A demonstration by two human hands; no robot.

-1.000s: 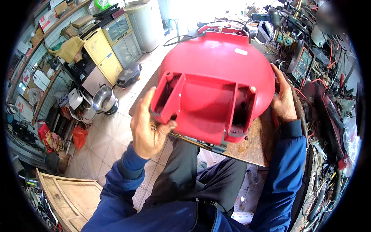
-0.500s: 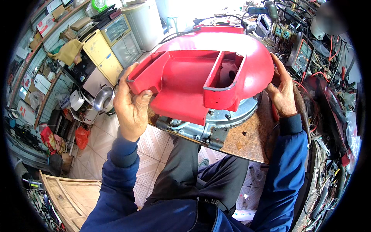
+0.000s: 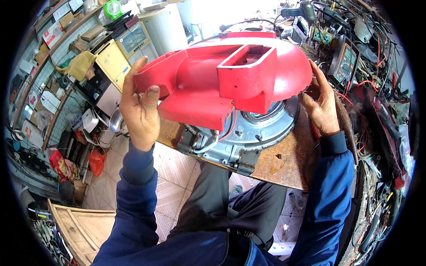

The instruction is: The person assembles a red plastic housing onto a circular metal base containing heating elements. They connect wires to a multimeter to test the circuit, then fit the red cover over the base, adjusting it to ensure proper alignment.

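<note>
Between left hand (image 3: 141, 117) and right hand (image 3: 324, 106): tilted red cover (image 3: 199, 77).

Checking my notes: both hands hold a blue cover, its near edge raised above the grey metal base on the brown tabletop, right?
No, the head view shows the cover is red, not blue. The rest stands: left hand and right hand hold it above the base.

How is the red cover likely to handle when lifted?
The red cover is probably stiff: its moulded walls show no visible sag. It may be slippery, given the smooth, shiny dome. Its open pocket hints that it could be light.
</note>
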